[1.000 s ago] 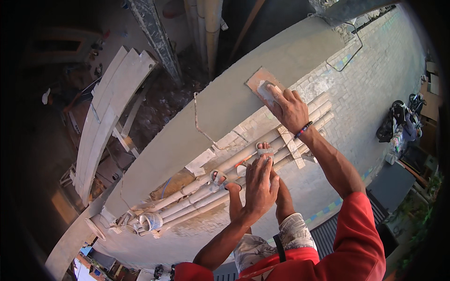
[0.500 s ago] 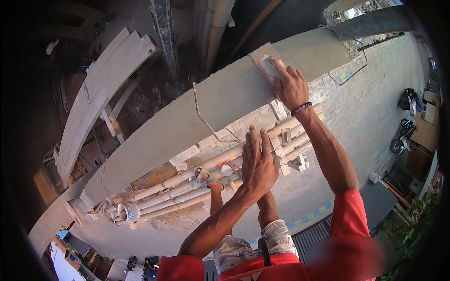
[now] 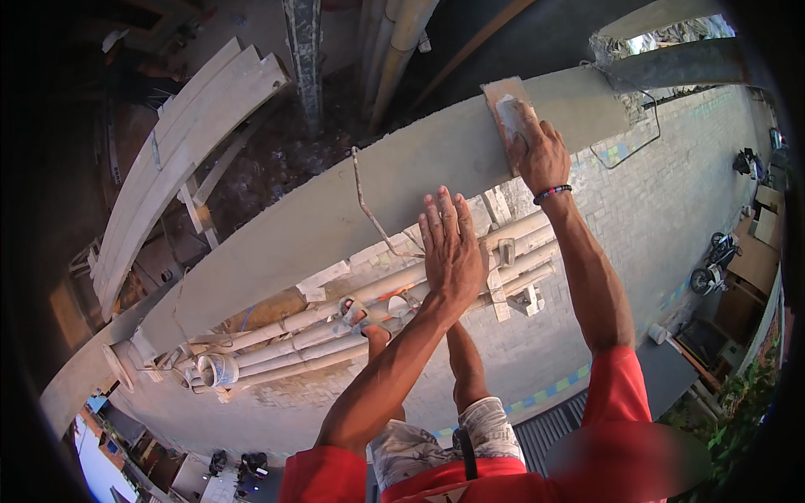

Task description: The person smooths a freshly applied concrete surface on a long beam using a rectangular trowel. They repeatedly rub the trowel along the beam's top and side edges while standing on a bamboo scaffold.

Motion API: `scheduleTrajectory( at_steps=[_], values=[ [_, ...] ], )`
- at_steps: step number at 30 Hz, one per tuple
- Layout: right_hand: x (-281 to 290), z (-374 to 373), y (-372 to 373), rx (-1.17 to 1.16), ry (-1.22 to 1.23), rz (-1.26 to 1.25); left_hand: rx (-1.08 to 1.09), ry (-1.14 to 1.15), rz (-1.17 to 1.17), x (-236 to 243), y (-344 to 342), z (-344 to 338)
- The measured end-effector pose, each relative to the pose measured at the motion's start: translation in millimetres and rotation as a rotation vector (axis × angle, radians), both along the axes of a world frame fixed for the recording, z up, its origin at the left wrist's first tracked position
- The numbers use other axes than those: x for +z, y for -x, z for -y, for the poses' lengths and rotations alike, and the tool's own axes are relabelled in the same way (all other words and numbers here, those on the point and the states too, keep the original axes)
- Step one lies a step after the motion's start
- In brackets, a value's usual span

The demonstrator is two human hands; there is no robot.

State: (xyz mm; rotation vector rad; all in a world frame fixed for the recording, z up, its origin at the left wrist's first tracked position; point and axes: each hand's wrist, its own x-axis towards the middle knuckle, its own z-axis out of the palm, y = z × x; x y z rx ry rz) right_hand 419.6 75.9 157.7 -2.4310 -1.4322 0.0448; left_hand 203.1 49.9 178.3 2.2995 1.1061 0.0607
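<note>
A long grey beam of smooth plaster (image 3: 411, 163) curves across in front of me from the lower left to the upper right. My right hand (image 3: 545, 159) is closed around the grip of a plastering float (image 3: 503, 109), whose flat board lies against the beam's surface toward its right part. Fingers stretched and holding nothing, my left hand (image 3: 453, 256) is at the beam's near edge; whether its fingertips touch the plaster I cannot tell. A bent metal rod (image 3: 362, 197) sticks out of the beam just left of that hand.
My sandaled foot (image 3: 355, 313) stands on bamboo poles (image 3: 293, 342) high above a paved street. A plaster-stained bucket (image 3: 218, 370) sits at the poles' left end. A bent wire (image 3: 655, 126) projects at the right. Curved pale boards (image 3: 184, 142) rise beyond the beam at left. A motorcycle (image 3: 714, 261) is parked below.
My right hand has slid the float a little to the right along the beam. My left hand has risen slightly toward the beam, its fingers still stretched. The whole view has shifted a little.
</note>
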Motion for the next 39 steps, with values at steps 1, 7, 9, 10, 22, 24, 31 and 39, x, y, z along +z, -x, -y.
scheduleTrajectory(
  at_steps=[1, 7, 9, 10, 22, 24, 31, 39],
  values=[
    [2.1, 1.7, -11.0, -0.067, 0.052, -0.004, -0.003, -0.027, -0.034, -7.5, -0.1, -2.8],
    [-4.6, 71.8, 52.1, 0.113, -0.003, -0.096, 0.009, -0.056, -0.133, -22.7, -1.6, -6.0],
    [-3.7, 54.7, 63.8, 0.166, 0.036, -0.077, 0.010, -0.042, -0.141, -24.4, -5.1, -3.8],
    [0.1, 36.6, 52.9, 0.129, 0.035, -0.054, 0.015, -0.049, -0.116, -26.2, -7.9, -3.8],
    [-5.0, 33.3, 56.0, 0.251, 0.032, 0.000, 0.049, -0.126, -0.049, -45.0, -6.5, -0.9],
    [0.8, 2.5, 31.2, 0.159, 0.032, 0.024, 0.070, -0.104, -0.031, -45.3, -6.1, -0.1],
    [-4.1, 65.4, 54.0, 0.135, 0.079, -0.090, 0.128, -0.066, 0.082, -41.9, -3.6, -1.5],
    [-0.2, 8.5, 37.8, 0.116, 0.060, -0.058, 0.136, -0.089, 0.054, -44.7, -6.4, -1.6]
  ],
)
